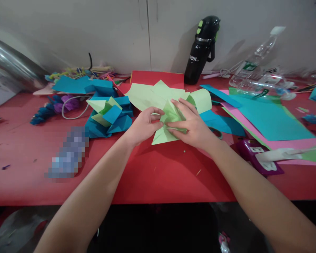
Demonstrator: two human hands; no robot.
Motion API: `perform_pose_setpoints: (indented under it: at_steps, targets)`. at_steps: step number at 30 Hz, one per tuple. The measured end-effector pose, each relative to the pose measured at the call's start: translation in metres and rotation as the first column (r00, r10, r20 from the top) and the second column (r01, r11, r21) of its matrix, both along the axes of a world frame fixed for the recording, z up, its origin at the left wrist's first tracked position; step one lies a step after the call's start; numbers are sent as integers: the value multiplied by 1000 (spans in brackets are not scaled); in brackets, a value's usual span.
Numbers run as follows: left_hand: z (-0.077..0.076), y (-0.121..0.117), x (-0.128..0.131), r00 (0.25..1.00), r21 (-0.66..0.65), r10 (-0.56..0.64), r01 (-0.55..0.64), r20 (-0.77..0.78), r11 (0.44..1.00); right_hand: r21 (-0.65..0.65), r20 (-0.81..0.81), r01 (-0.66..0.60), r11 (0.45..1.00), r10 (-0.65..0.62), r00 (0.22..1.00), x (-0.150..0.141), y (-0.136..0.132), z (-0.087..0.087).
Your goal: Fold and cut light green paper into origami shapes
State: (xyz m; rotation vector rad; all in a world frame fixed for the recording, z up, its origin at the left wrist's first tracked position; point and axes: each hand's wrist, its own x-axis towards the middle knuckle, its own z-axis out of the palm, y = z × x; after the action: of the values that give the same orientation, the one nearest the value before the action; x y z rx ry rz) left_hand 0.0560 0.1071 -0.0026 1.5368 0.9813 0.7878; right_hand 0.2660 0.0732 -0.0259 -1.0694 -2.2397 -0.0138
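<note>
Between my hands, a folded sheet of light green paper (162, 136) is held just above the red tabletop, with creases meeting near its middle. My left hand (144, 125) pinches its left side, thumb and fingertips close to the centre. The fingers of my right hand (192, 123) are spread along the right side of the same paper, gripping it, with the thumb near the middle fold. Parts of the paper are hidden behind the right fingers. To the left stands a folded blue and light green paper piece (107, 117), which neither hand touches.
Light green sheets (147, 93) lie behind the hands. A black bottle (200, 51) stands against the wall. At right are stacked coloured sheets (274, 119), a purple tape dispenser (252, 158) and clear plastic bottles (252, 63). A blurred-out item (70, 153) lies at left.
</note>
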Motion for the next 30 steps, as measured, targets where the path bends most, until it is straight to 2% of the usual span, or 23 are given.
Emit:
perform_pose_setpoints:
  at_steps: [4, 9, 16, 21, 30]
  targets:
    - [-1, 1, 0, 1000, 22, 21, -22, 19, 1000, -19, -34, 19, 1000, -20, 999, -1, -1, 2]
    - [4, 3, -3, 998, -32, 59, -58, 27, 998, -46, -83, 31, 998, -35, 996, 5, -2, 7]
    - [6, 4, -5, 996, -149, 72, -79, -50, 986, -64, 49, 60, 996, -57, 997, 7, -4, 8]
    - [0, 1, -2, 991, -73, 69, -78, -118, 994, -122, 146, 88, 989, -69, 987, 3, -5, 2]
    - [-4, 1, 1, 984, -14, 74, -78, -162, 997, -116, 99, 68, 991, -57, 993, 2, -3, 0]
